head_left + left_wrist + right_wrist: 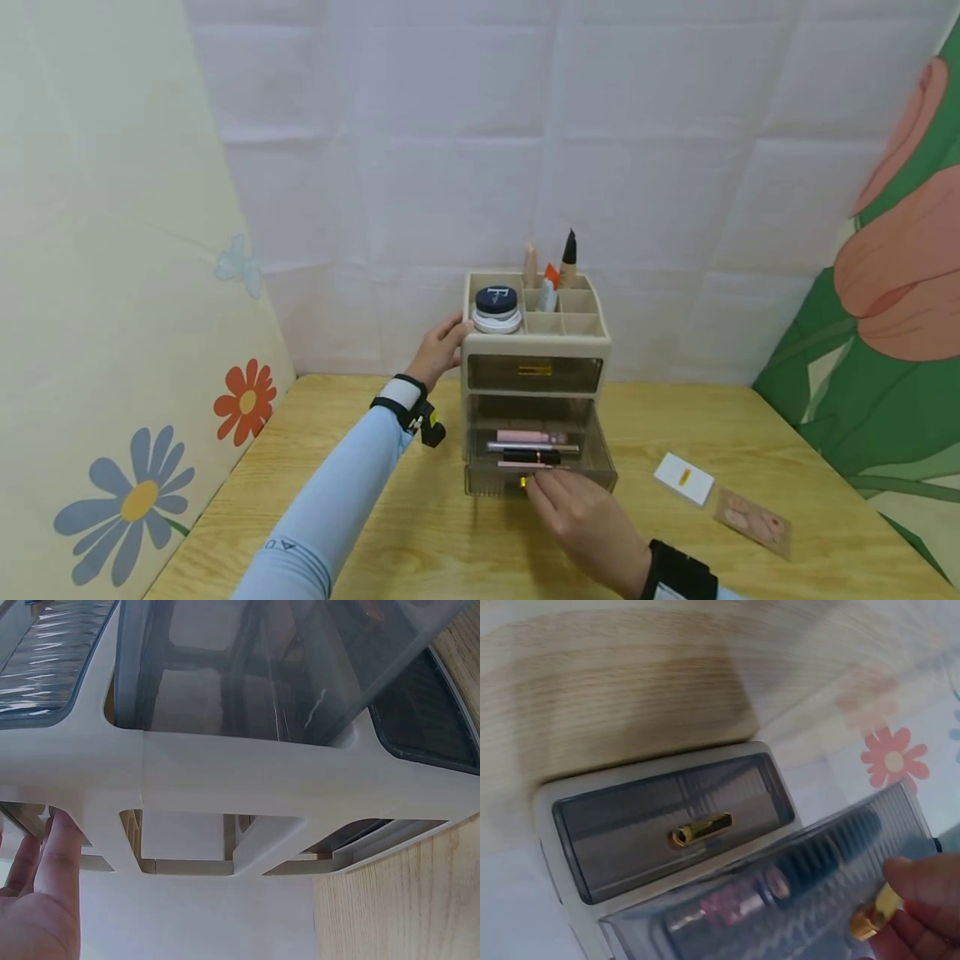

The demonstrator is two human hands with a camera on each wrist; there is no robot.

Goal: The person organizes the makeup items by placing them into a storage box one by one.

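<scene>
A cream makeup organizer [536, 346] with smoky clear drawers stands on the table. Its middle drawer [600, 446] is pulled out. Inside lie a pink tube [517, 436], a silver stick [532, 447] and a black tube [536, 457]. My right hand [581, 517] pinches this drawer's gold handle [877, 911] between thumb and fingers, in the right wrist view too. At the organizer's upper left side, my left hand [441, 354] grips the frame; the left wrist view has its fingers [60, 859] at an opening in the side wall.
On the organizer's top sit a dark-lidded jar [497, 300], a white compact [497, 321] and several upright tubes. A white box [684, 479] and a flat pinkish palette [753, 521] lie to the right on the wooden table [405, 533]. The top drawer [534, 373] is closed.
</scene>
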